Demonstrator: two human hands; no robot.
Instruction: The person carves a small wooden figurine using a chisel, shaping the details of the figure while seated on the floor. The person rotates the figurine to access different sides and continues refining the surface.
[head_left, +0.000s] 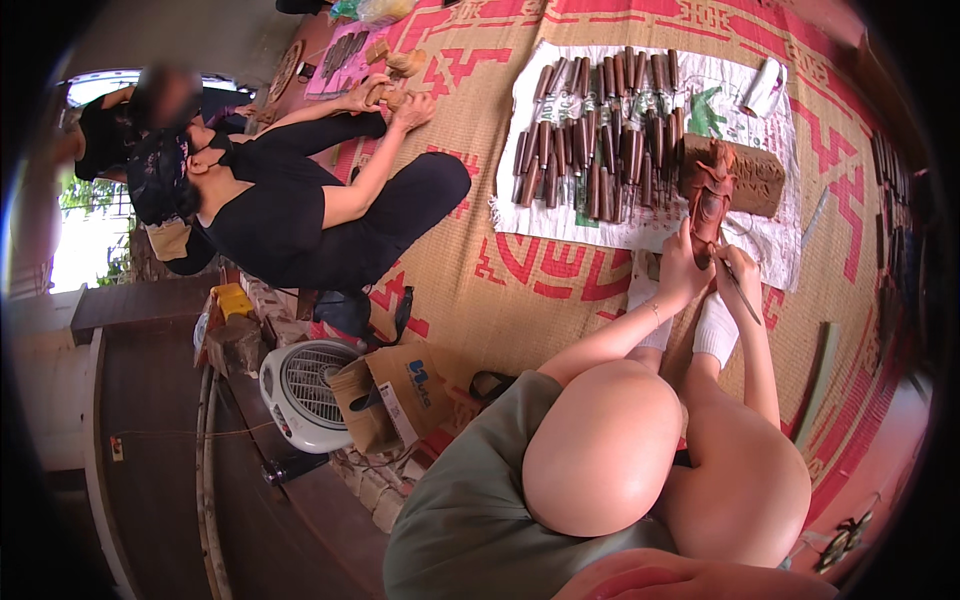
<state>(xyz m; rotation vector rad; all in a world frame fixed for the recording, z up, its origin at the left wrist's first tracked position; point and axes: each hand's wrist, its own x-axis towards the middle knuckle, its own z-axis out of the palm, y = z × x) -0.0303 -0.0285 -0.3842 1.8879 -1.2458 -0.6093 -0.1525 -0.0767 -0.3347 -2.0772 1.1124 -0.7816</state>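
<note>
Blue print marks the side of an open cardboard box [420, 385], well to the left of the grip and lower in view; a white label [397, 412] sits on the same box. Beyond the grip, a white woven sheet [722, 72] bears green lettering and a green emblem, much of it covered by rows of wooden-handled hand tools [634, 150], so the words come through only in pieces.

The carving [711, 205] is at the grip itself, extending forward from the fingers, its far end against a rough brown block [760, 185] just ahead and to the right. It is reddish-brown wood, elongated, with a rounded, smooth-looking middle section, ridged bands around it and a narrower, pointed-looking far end; what it portrays is hard to make out.

The left hand [685, 272] grasps the carving's near end from the left, fingers wrapped along its side. The right hand [738, 280], close beside it, is closed around a slender tool [752, 308], whose thin dark shaft sticks out back toward the wearer. The tool's working end is hidden by the fingers and the carving, so whether it touches the wood cannot be told. The carving's underside and its lowest tip are also covered by the hands. Under the grip, white socks [716, 335] are partly masked by the forearms.
</note>
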